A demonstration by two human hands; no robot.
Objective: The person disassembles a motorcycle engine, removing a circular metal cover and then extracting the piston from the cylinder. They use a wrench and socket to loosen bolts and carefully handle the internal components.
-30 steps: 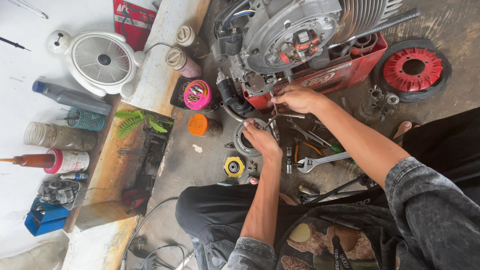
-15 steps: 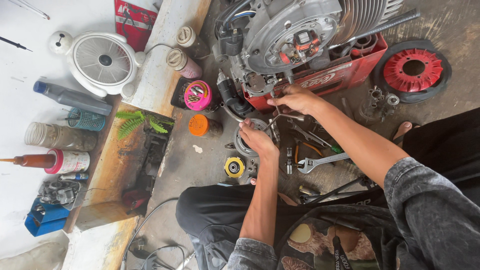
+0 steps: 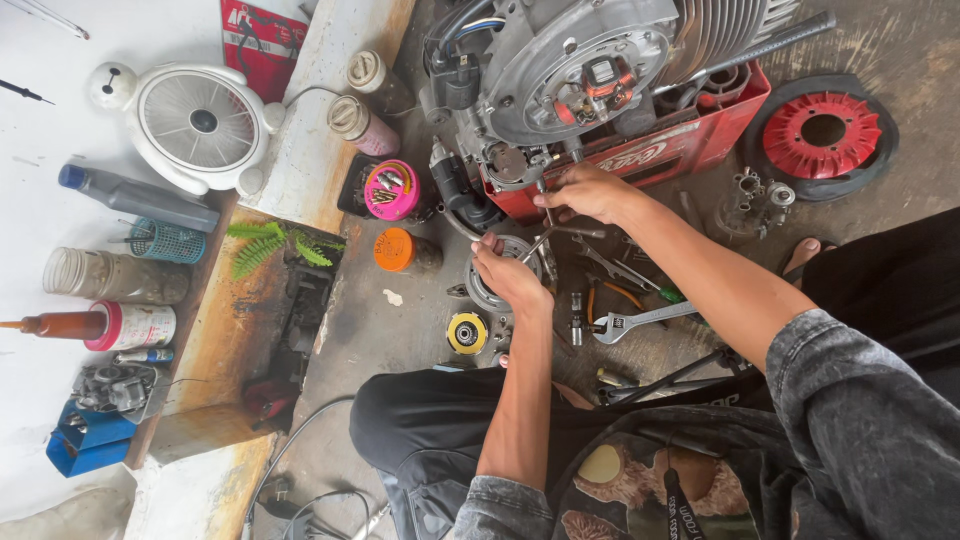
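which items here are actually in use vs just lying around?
In use:
- left hand, on the round metal part
- right hand, at the engine
- thin metal tool between the hands

Lying about:
- adjustable wrench
- red flywheel cover
- white fan
- pink tub
- orange cap

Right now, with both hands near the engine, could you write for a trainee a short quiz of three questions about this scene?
1. True or false: the engine sits on a red crate.
2. Which hand rests on the round metal part on the floor? A) left hand B) right hand
3. Fill in: the adjustable wrench lies on the floor between the person's two ____.

Key: 1 true; 2 A; 3 forearms.
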